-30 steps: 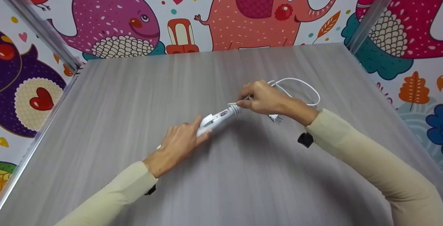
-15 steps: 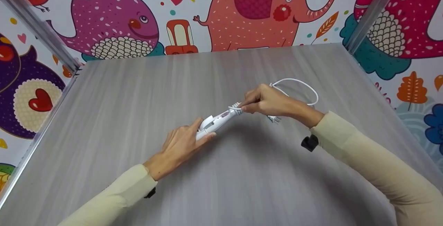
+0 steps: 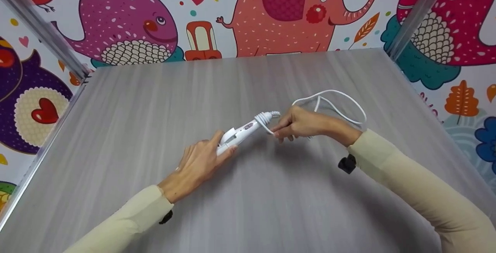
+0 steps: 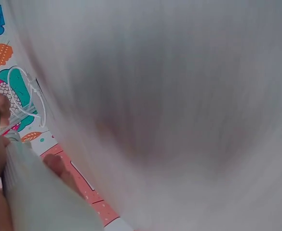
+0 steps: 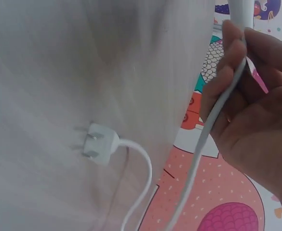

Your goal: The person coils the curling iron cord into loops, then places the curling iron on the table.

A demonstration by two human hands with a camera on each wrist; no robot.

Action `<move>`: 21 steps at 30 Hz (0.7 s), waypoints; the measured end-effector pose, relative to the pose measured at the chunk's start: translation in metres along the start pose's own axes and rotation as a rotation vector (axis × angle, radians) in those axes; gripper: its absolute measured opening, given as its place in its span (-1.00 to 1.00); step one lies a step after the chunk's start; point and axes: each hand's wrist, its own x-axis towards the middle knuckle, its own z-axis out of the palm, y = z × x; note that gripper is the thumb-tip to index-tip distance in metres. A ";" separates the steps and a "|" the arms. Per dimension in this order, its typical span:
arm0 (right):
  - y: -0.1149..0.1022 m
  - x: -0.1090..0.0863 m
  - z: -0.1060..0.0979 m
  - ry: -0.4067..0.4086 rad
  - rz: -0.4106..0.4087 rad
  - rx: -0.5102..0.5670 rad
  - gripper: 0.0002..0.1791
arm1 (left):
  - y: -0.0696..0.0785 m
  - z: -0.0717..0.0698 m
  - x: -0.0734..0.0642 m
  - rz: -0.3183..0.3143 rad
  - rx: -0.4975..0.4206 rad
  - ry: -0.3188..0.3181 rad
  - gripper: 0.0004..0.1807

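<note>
A white curling iron (image 3: 242, 133) slants above the table, its handle end pointing up and to the right. My left hand (image 3: 197, 162) grips its lower part, fingers over the top and thumb along the near side. Several turns of white power cord (image 3: 262, 119) lie round the handle end, past the switch. Just right of there, my right hand (image 3: 304, 123) pinches the cord between thumb and fingers. In the right wrist view the cord (image 5: 203, 139) runs down out of that hand, and a plug (image 5: 100, 144) with metal prongs shows close over the tabletop.
Behind my right hand a slack cord loop (image 3: 348, 98) spreads over the grey wood-grain table (image 3: 155, 102). Printed cartoon panels (image 3: 286, 16) wall the back and sides, with metal posts (image 3: 420, 16) at the corners.
My right hand has carried the cord round the handle end and come down toward me, adding a turn. The loose loop behind has shifted. My left hand has stayed nearly in place.
</note>
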 end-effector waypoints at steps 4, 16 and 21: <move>0.005 0.002 0.004 -0.046 0.032 0.022 -0.78 | 0.000 0.001 0.000 0.013 -0.026 -0.015 -0.56; 0.022 0.012 0.009 0.020 0.136 -0.179 -0.61 | 0.000 0.001 -0.002 0.109 -0.055 -0.005 -0.60; 0.026 0.015 0.009 0.048 0.073 -0.221 -0.72 | -0.001 0.001 -0.004 0.126 -0.072 -0.060 -0.63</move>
